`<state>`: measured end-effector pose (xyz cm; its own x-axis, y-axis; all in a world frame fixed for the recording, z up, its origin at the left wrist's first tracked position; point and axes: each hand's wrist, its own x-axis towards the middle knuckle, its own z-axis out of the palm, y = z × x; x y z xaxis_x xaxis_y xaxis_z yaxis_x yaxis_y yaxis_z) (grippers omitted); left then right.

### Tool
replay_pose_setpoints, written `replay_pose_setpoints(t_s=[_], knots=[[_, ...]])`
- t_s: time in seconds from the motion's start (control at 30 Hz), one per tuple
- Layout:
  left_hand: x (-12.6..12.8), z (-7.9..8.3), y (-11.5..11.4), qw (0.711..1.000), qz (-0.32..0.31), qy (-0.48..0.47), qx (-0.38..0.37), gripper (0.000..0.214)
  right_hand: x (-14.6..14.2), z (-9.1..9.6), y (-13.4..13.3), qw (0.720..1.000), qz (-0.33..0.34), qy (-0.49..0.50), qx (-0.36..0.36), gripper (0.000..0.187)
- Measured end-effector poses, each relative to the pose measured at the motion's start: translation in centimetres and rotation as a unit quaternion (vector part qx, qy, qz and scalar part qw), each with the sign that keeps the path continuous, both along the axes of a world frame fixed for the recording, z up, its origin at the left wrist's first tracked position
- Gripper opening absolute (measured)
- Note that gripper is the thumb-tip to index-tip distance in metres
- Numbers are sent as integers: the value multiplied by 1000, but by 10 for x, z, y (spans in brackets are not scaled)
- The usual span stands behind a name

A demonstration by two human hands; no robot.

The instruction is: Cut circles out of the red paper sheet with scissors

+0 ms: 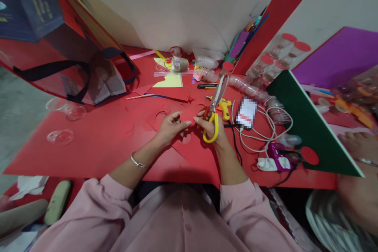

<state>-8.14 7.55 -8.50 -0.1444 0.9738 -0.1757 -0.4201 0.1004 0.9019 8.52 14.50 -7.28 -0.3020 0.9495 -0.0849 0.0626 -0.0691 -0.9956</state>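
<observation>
My right hand (pixel 210 125) is closed round the yellow and red handles of a pair of scissors (pixel 216 102), whose blades point up and away from me. Between both hands sits a small red paper circle (pixel 187 115). My left hand (pixel 171 125) pinches its left edge, and my right fingertips touch its right edge. Both hands hover over a large red paper sheet (pixel 118 138) with round holes cut in it.
A yellow glue gun (pixel 225 107), white cables (pixel 265 130) and a purple plug (pixel 276 153) lie right of my hands. Clear plastic cups (pixel 245 84) run along the back. A green board (pixel 307 126) leans at right, a red bag (pixel 59 59) at left. Another person's foot (pixel 358 143) shows far right.
</observation>
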Motion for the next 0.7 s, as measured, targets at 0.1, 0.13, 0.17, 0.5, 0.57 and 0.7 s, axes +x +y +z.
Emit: replay_pose_setpoints(t_s=[0.1,0.13,0.17,0.5,0.57,0.7], knots=[[-3,8,0,997,22,43,53,64,1,0,0,1000,13,4,-9,42],[-4,10,0,996,12,65,60,70,1,0,0,1000,18,7,-13,42],[-5,12,-1,994,-7,87,60,74,1,0,0,1000,19,10,-17,42],[-9,2,-1,957,-34,276,79,78,3,-9,4,1000,7,23,13,35],[-9,0,-1,957,-39,277,81,80,4,-12,5,1000,1,20,21,35],[-9,-5,-3,959,-49,265,86,82,3,-12,6,1000,3,20,21,36]])
